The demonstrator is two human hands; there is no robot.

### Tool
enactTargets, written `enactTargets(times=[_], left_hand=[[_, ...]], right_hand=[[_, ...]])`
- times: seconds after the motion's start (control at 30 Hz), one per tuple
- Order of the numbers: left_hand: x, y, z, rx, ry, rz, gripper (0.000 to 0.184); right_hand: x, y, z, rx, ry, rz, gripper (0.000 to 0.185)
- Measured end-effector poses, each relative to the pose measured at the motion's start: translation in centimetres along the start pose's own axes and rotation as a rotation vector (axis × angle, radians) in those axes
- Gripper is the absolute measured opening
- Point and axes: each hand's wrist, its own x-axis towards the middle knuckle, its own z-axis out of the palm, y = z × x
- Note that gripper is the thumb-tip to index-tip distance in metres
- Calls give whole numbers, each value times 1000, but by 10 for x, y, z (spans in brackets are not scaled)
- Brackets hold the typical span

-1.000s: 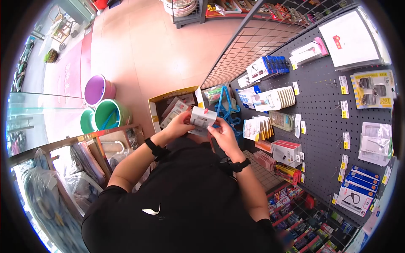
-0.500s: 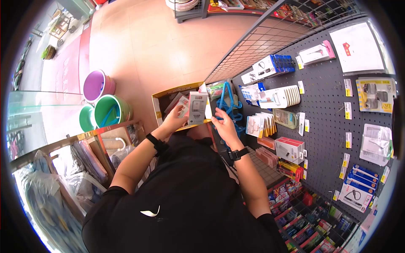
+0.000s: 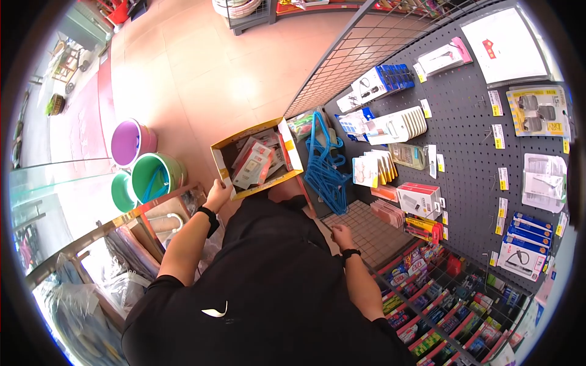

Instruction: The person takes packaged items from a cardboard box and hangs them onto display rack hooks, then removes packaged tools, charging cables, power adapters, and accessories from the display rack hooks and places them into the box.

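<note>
An open cardboard box [image 3: 295,160] with yellow edges stands in front of my body. Several flat packages [image 3: 255,163] in white, grey and red lie loosely inside it. My left hand [image 3: 218,196] grips the near left corner of the box, fingers closed on its edge. Lower down, my right hand [image 3: 342,235] hangs beside my right hip with its fingers curled, and I see nothing in it. Blue hangers [image 3: 326,180] hang between the box and the pegboard, above that hand.
A grey pegboard [image 3: 470,143] with hanging packages and price tags rises on the right. Racks of small packets [image 3: 439,305] sit below it. Purple [image 3: 131,143] and green buckets [image 3: 155,174] stand on the floor to the left, beyond a glass-topped rail and bagged goods.
The small grey-and-white package has left my hands. My left hand has moved to the box's corner; my right hand has dropped toward my hip. The view has shifted slightly.
</note>
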Motion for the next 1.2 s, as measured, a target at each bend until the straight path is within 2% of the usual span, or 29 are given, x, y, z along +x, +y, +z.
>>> enactTargets(times=[0.1,0.17,0.23,0.33,0.4,0.47,0.77,0.87,1.13,1.2], left_hand=[[9,-7,3,-2,14,7,42],[18,-9,1,-131,-246,-193,43],[19,-9,-1,-152,-295,-222,43],[23,-13,-2,-179,-366,-249,44],[27,-18,-3,-165,-392,-243,45],[28,-22,-3,-173,-424,-268,45],[26,-27,5,-175,-404,-277,38],[16,-13,8,-67,-426,-304,37],[6,-21,20,-90,-478,-335,39],[-5,-13,24,-49,-437,-326,33]], right_hand=[[-23,9,0,-28,14,178,28],[-29,9,6,-3,44,220,29],[-32,11,10,24,74,262,30],[-25,10,12,15,70,218,31],[-16,12,15,-35,94,45,33],[-19,-2,18,25,93,27,34],[-23,-1,9,214,-12,120,36],[-26,21,-3,237,-9,158,37],[-26,98,-22,202,-53,308,40],[-25,110,-25,221,-55,322,40]])
